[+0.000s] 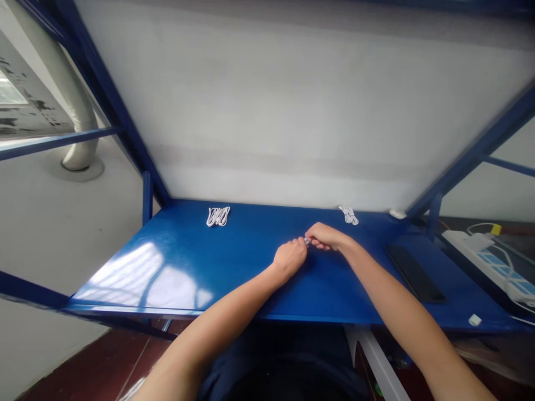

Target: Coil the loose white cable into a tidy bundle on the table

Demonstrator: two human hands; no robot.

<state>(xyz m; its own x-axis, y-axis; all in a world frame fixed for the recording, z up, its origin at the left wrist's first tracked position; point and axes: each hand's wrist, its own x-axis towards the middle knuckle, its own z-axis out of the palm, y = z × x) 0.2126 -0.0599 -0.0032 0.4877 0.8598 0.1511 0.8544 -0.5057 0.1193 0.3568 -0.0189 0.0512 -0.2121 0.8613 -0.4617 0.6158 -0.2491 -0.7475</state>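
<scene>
My left hand (289, 259) and my right hand (325, 236) meet over the middle of a blue table (175, 262). Between their fingertips they pinch a small white item (307, 240); what it is stays too small and covered to tell. A white coiled cable (218, 216) lies on the table to the far left of my hands. Another white coiled cable (349, 215) rests just behind my right hand, near the back wall.
A black flat bar (413, 273) lies on the table's right side. A small white part (475, 319) sits at the front right edge, another white piece (397, 213) at the back right corner. A white power strip (493, 262) lies beyond the right frame post (434, 214).
</scene>
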